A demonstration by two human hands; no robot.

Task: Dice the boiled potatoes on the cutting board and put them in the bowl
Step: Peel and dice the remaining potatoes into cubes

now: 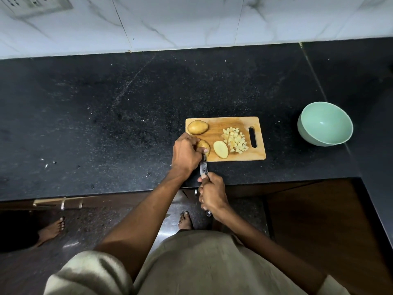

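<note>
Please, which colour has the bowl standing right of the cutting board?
The bowl is pale mint green, inside and outside, seen in the head view.

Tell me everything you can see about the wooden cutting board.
The cutting board is a light brown wooden rectangle with rounded corners and a slot handle at its right end. It lies flat on the black countertop, near the front edge. On it rest a whole potato, a cut half, a pile of diced pieces, and a potato piece held by the left hand.
</note>
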